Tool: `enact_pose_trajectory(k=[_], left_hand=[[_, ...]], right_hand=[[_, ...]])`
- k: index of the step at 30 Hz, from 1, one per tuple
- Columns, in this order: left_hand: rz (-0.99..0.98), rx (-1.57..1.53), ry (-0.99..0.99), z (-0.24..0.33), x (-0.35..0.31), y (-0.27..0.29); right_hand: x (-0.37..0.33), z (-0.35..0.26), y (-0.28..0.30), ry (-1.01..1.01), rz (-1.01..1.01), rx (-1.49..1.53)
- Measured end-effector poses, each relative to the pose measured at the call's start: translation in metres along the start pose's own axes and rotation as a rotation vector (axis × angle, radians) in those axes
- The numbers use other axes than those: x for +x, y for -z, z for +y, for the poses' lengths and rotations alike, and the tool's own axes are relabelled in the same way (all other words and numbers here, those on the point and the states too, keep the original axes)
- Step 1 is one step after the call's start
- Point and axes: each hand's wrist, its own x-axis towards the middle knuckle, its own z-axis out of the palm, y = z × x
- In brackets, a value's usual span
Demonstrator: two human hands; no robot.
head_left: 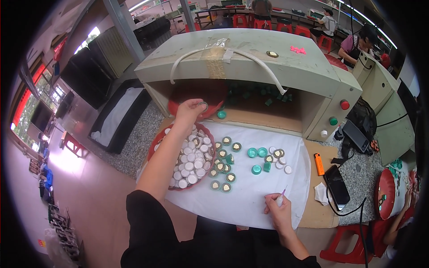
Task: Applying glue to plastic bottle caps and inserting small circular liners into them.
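Observation:
My left hand (190,111) is raised at the mouth of the cabinet, above the far rim of a red basin. Thumb and fingers pinch a small round cap (203,106) with a dark ridged rim. Many white round discs (190,166) fill the red basin (152,149) under my left forearm. Low on the white sheet, my right hand (279,212) is closed around a small dropper bottle (280,200) with a thin purple tip pointing up. Between the hands lie several green fluted caps with gold-coloured centres (230,177). Further right are plain green caps (256,169) and loose white discs (288,169).
A pale metal cabinet (250,53) stands across the far side, with green pieces and another red basin (178,96) inside. On the right lie an orange lighter (319,164), a phone (337,187) and a cable. People work in the background; another person's arm (404,210) shows at right.

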Motion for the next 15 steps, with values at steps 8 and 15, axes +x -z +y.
enact_pose_trajectory(k=[8,15], left_hand=[[-0.558,-0.168,0.266,0.03,-0.118,-0.046],[-0.762,-0.173,0.33,0.016,-0.179,-0.068]], right_hand=[[0.003,-0.021,-0.008,-0.067,-0.052,0.091],[0.005,-0.035,-0.029,-0.012,-0.153,0.192]])
